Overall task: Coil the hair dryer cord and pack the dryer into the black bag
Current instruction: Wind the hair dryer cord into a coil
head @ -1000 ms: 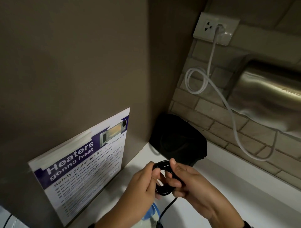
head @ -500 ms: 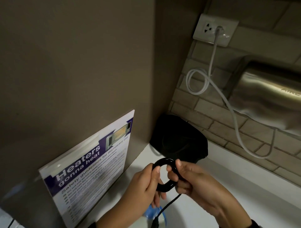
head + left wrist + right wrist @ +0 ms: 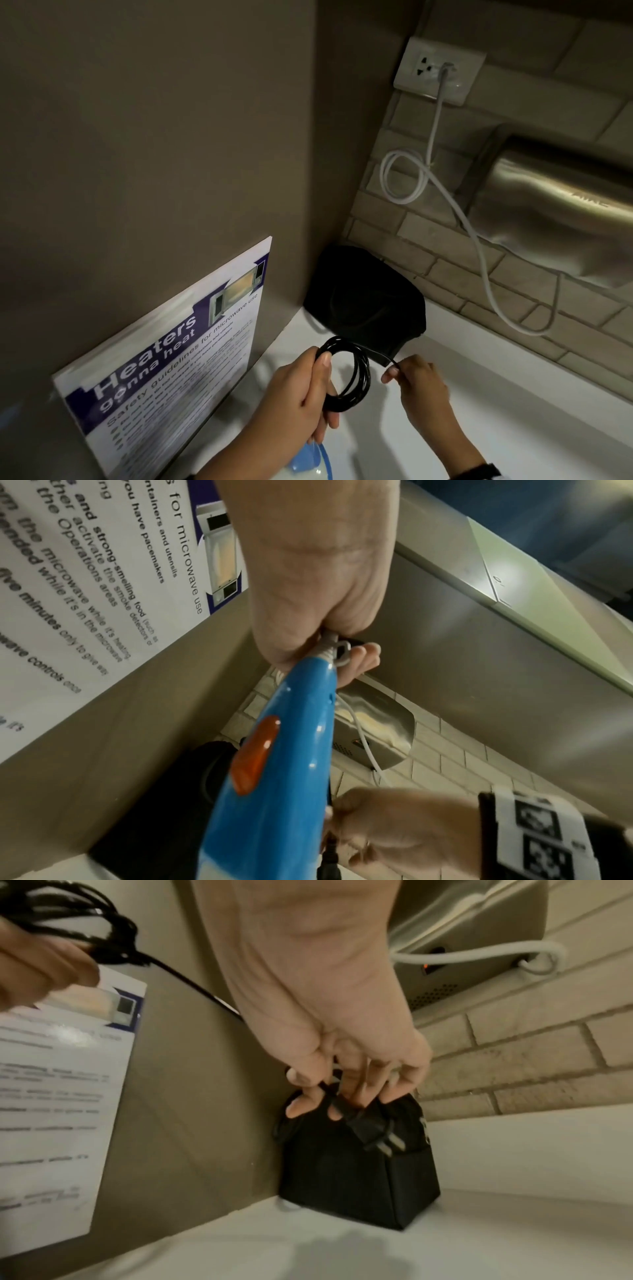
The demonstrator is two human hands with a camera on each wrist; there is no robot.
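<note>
My left hand [image 3: 308, 387] grips a coil of black cord [image 3: 356, 377], several loops wide, above the white counter. The blue hair dryer [image 3: 274, 764] with its orange switch hangs below that hand; only a blue sliver [image 3: 310, 457] shows in the head view. My right hand [image 3: 411, 380] pinches the cord's free end to the right of the coil, and the black plug [image 3: 373, 1133] sticks out past its fingers. The black bag [image 3: 370, 305] stands in the corner just behind both hands, also seen as the dark bag [image 3: 359, 1177] in the right wrist view.
A laminated microwave safety notice [image 3: 171, 359] leans against the brown wall on the left. A steel hand dryer [image 3: 561, 212] hangs on the brick wall at right, its white cable [image 3: 479, 246] looping from a wall socket [image 3: 438, 70]. The white counter [image 3: 513, 394] runs off to the right.
My right hand has left the coil and moved right, drawing the cord's end out straight. The left hand still holds the coil, now a wider ring.
</note>
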